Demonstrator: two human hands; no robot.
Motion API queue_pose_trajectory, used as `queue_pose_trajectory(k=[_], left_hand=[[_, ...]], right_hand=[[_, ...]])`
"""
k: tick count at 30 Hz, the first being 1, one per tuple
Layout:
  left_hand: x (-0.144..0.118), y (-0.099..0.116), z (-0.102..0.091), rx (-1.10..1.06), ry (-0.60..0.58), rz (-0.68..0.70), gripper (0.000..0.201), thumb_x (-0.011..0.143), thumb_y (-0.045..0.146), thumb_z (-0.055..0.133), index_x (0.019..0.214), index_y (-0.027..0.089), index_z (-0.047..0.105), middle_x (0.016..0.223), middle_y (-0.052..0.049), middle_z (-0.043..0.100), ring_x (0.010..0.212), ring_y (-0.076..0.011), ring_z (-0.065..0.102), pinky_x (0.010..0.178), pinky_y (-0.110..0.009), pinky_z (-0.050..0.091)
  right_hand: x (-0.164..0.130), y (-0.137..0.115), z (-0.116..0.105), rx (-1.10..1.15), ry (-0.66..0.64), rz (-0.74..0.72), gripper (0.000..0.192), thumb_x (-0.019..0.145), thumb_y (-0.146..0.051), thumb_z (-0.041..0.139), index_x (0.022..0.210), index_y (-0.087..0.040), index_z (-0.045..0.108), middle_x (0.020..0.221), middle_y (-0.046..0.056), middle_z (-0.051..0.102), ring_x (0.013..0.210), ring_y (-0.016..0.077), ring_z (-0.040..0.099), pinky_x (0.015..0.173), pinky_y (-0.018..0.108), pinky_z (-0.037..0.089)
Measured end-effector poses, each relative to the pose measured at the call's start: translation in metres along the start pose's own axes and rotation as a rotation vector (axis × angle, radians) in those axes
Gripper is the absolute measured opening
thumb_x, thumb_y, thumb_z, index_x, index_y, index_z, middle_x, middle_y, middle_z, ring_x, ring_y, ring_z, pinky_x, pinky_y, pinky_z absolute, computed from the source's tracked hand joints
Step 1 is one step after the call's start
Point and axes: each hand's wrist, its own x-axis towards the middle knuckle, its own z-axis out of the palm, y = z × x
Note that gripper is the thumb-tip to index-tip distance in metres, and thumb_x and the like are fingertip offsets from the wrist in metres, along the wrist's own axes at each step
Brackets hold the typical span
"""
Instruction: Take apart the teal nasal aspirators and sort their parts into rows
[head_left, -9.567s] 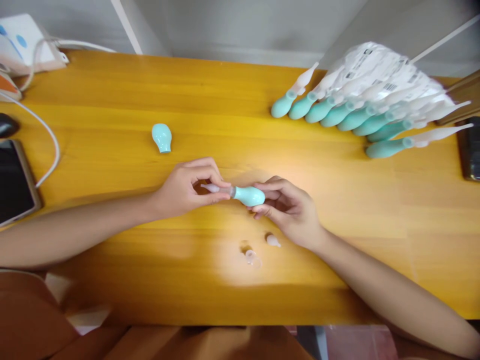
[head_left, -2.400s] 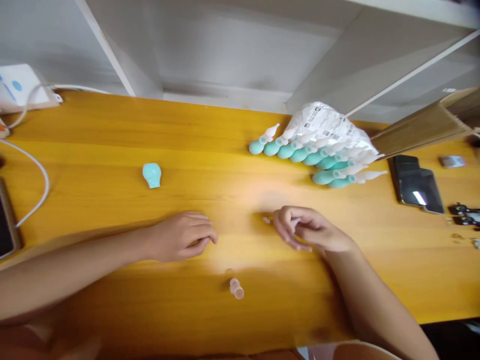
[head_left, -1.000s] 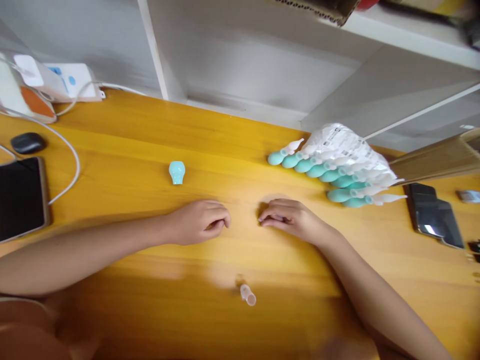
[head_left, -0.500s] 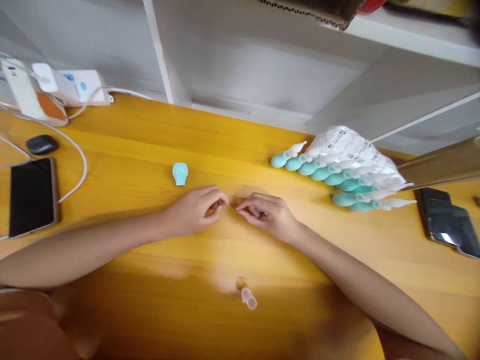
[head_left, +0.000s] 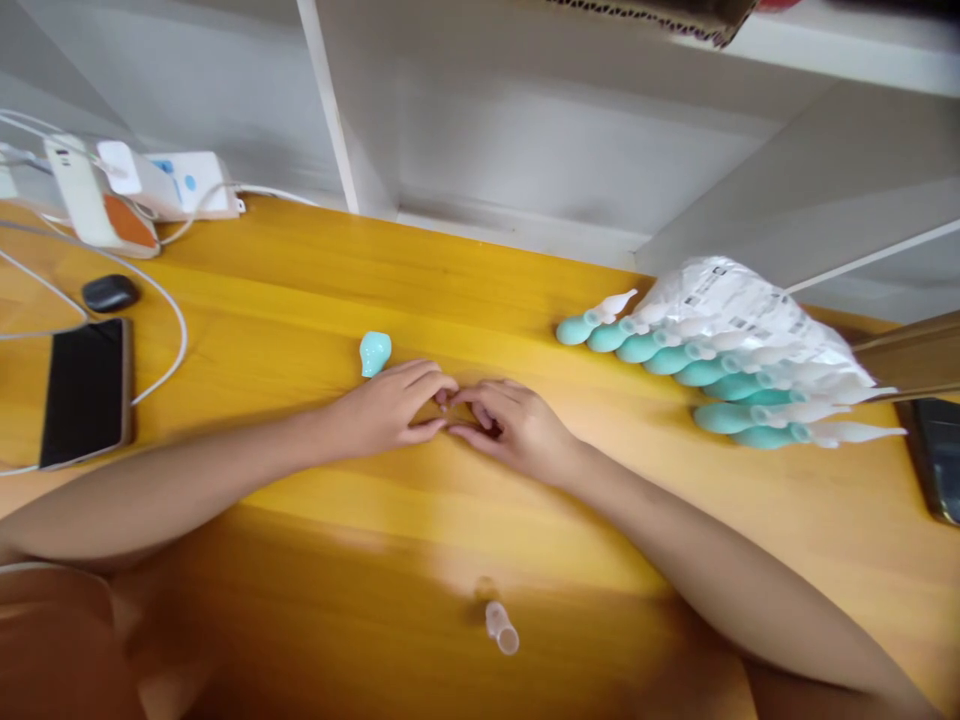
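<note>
Left hand [head_left: 386,412] and right hand [head_left: 510,425] meet fingertip to fingertip on the table [head_left: 300,540]. Whether either grip pinches anything cannot be told. The teal bulb [head_left: 374,352] lies just beyond the left hand.

At frame centre, a person's left hand [head_left: 386,410] and right hand [head_left: 510,430] meet fingertip to fingertip on a yellow wooden table [head_left: 300,560]; whatever they pinch is hidden. A teal bulb [head_left: 374,352] lies just above the left hand, a clear cap [head_left: 501,628] below, and packaged teal droppers [head_left: 712,360] at right.
</note>
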Motion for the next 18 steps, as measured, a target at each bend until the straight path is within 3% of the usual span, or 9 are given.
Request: queue_pose_trajectory(k=[5,9,13,18], left_hand=[[0.000,-0.002,0.000,-0.007,0.037,0.033,0.010,0.110,0.018,0.065,0.119,0.019,0.068,0.114,-0.008,0.073,0.104,-0.0228,0.072,0.095,-0.035,0.059],[-0.001,-0.002,0.001,0.016,0.062,0.058,0.008,0.110,0.016,0.064,0.112,0.018,0.072,0.110,-0.008,0.072,0.101,-0.0207,0.072,0.095,-0.032,0.058],[0.000,0.002,-0.003,-0.037,0.082,0.035,0.008,0.108,0.013,0.066,0.107,0.018,0.072,0.108,-0.006,0.071,0.096,-0.0177,0.071,0.090,-0.029,0.057],[0.004,0.006,-0.007,-0.207,0.155,-0.041,0.007,0.104,0.013,0.070,0.104,0.019,0.072,0.100,-0.003,0.070,0.082,-0.0128,0.067,0.077,-0.024,0.056]], right_hand=[[0.001,0.002,-0.008,0.265,0.032,0.145,0.033,0.103,-0.008,0.055,0.132,-0.024,0.059,0.097,0.001,0.059,0.077,0.0161,0.056,0.072,0.031,0.050],[0.001,0.008,-0.007,0.298,0.115,0.214,0.024,0.110,-0.009,0.047,0.121,-0.026,0.060,0.105,0.005,0.062,0.089,0.0186,0.062,0.082,0.035,0.053],[0.000,0.011,-0.002,0.424,0.152,0.269,0.017,0.118,-0.025,0.051,0.131,-0.028,0.062,0.120,0.007,0.066,0.086,0.0158,0.069,0.079,0.034,0.058],[-0.001,0.009,-0.001,0.598,0.154,0.368,0.023,0.115,-0.039,0.068,0.135,-0.029,0.065,0.131,0.008,0.077,0.101,0.0175,0.076,0.085,0.033,0.062]])
